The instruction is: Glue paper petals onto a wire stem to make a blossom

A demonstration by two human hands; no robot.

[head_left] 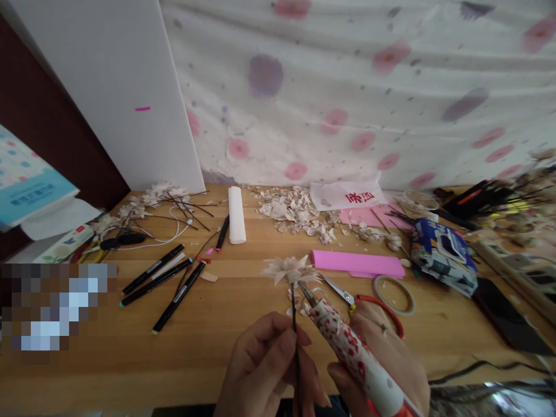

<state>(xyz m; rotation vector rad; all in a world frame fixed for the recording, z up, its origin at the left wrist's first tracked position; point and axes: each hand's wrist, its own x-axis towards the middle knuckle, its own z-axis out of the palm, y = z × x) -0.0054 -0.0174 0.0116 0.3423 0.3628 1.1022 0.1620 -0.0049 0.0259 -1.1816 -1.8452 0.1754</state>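
Note:
My left hand (269, 365) pinches a thin dark stem (295, 330) that stands upright and carries a pale shell-petal flower (290, 269) at its top. My right hand (382, 359) is wrapped round a white glue gun with a red flower pattern (351, 350). The gun's metal nozzle (305, 292) points up and left, almost touching the stem just under the flower. Both hands hover over the near edge of the wooden table (208, 341).
Red-handled scissors (365, 301) and a tape ring (393, 294) lie right of my hands. A pink box (358, 263), shell flakes (299, 214), a white roll (237, 214), black markers (165, 281), a blue packet (443, 255) and finished flowers (152, 200) lie around.

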